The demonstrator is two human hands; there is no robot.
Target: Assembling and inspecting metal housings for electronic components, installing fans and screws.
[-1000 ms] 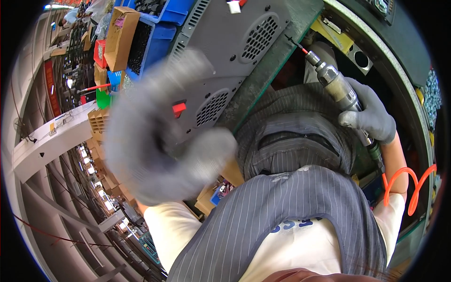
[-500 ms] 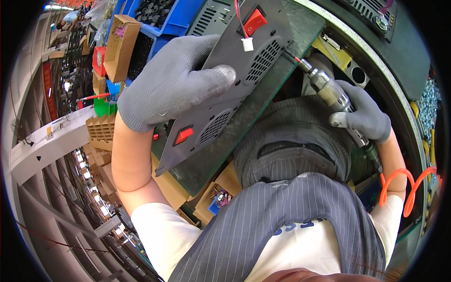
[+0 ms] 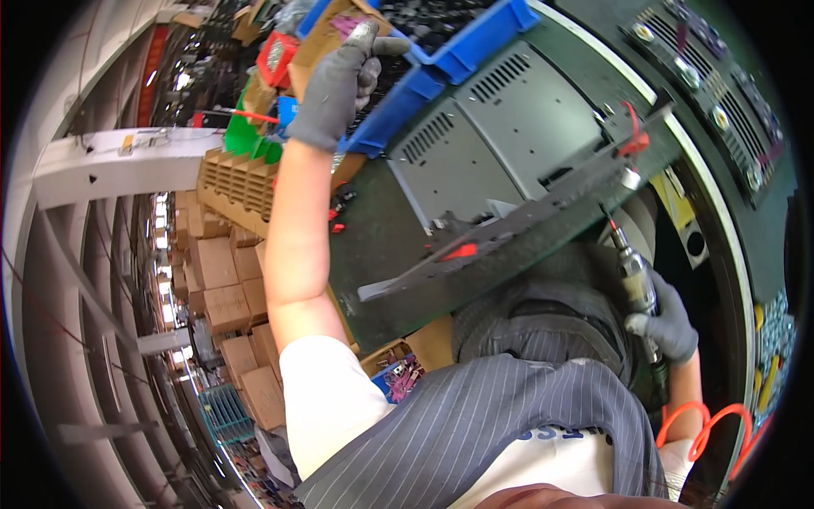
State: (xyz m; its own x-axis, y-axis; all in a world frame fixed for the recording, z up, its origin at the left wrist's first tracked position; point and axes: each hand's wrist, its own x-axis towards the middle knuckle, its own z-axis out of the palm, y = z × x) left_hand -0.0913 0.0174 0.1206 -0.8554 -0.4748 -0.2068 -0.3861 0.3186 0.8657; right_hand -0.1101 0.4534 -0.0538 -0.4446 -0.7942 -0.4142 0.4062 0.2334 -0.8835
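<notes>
The left hand (image 3: 339,81), in a grey glove, is reaching far up to a cardboard box (image 3: 318,42) beside the blue bin (image 3: 475,59) — its fingers are curled around the box's edge. The right hand (image 3: 670,327) is gripping a pneumatic screwdriver (image 3: 636,284) tightly, bit pointing up at the grey perforated metal panel (image 3: 500,144) — which is lying tilted on the green bench (image 3: 373,246), untouched by either hand.

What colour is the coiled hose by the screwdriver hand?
Bright orange: the coiled hose loops below the gloved right hand, clearest in the head view.
</notes>
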